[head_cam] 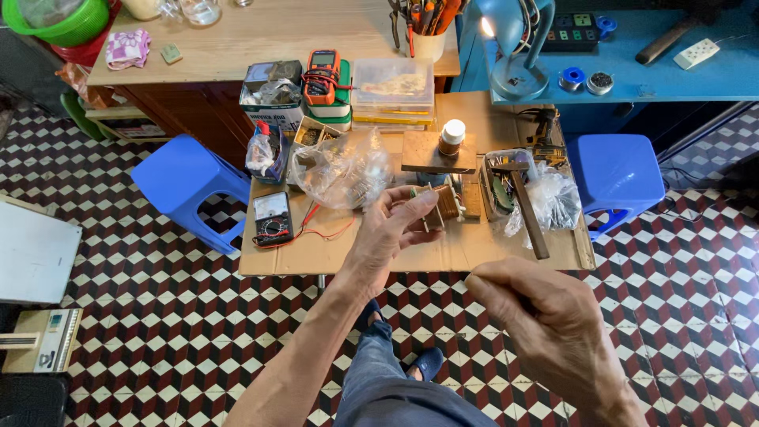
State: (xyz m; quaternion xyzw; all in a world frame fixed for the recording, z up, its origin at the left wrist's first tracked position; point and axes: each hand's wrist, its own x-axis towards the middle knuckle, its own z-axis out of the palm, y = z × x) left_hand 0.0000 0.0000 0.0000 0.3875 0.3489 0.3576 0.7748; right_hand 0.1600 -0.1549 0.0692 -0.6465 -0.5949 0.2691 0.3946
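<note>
Seen from the head camera, the left hand (393, 229) is raised over the near edge of a low cardboard-topped table (443, 253), its fingers and thumb pinched around a small transformer core (441, 204) with a copper-coloured winding. The right hand (545, 316) hovers lower and nearer the body, well apart from the left, its fingers curled together as if pinching something very fine; what it grips, if anything, cannot be told.

Just beyond the left hand lies a crumpled clear plastic bag (341, 170) with small dark parts inside. Farther left of that hand an analog multimeter (273, 219) rests with its red leads trailing toward the hand. Behind the bag stand a small blue-edged bag (263, 152) with a red-tipped item, an open cardboard box (314, 134) of small parts, and a box (273, 95) stuffed with plastic wrapping.

Straight ahead of the left hand a brown bottle with a white cap (452, 136) stands on a wooden block (431, 154). Beyond and above the right hand a clear tub (506, 183) holds tools and green parts, a hammer (526, 207) leaning out of it toward that hand, with another clear bag (557, 202) beside it. Far beyond, stacked clear lidded boxes (393, 88) hold yellowish contents, and a white cup (427, 39) is packed with hand tools.
</note>
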